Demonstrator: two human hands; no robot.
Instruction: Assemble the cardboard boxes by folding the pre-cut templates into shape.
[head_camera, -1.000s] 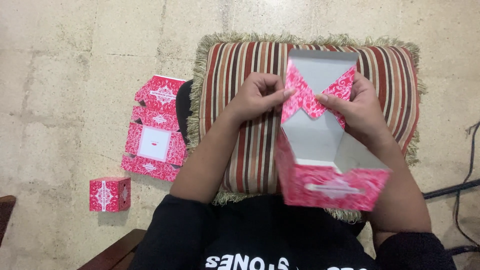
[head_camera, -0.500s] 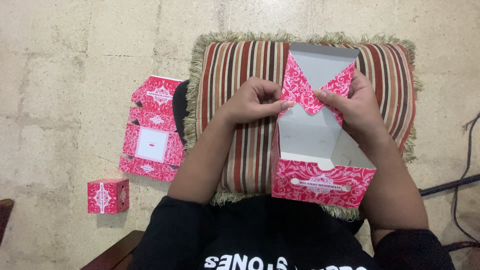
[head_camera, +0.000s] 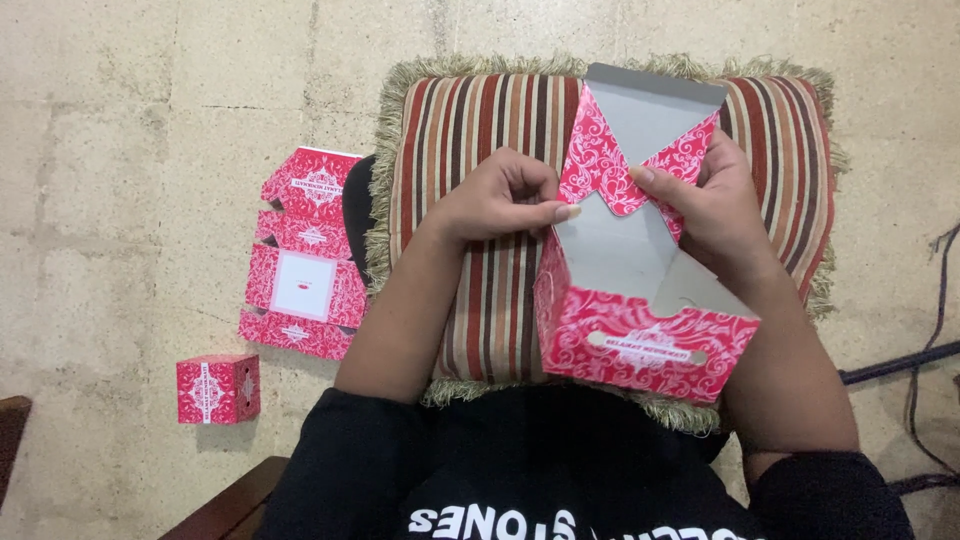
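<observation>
1. The left hand (head_camera: 500, 200) is curled into a loose fist beside the left wall of a pink patterned cardboard box (head_camera: 640, 300), its thumb stretched flat against the lower edge of the left flap; the fingers are closed together and pinch that flap.
2. The right hand (head_camera: 715, 205) wraps around the right side of the box from behind, fingers clamped on the right flap and the thumb tip pressed onto its printed face.
3. The two pink flaps meet in a V across the grey inside of the box, and a plain grey top flap stands up behind them.
4. The box is held up above a striped cushion (head_camera: 470, 130) with a fringed edge, its open side toward the camera and its printed front panel lowest, near the person's black shirt (head_camera: 500, 470).
5. On the stone floor (head_camera: 130, 150) left of the cushion lies a stack of flat, unfolded pink boxes (head_camera: 300, 260).
6. A small folded pink box (head_camera: 217, 388) stands alone on the floor, just below that stack.
7. Dark cables (head_camera: 925, 350) run over the floor at the right edge.
</observation>
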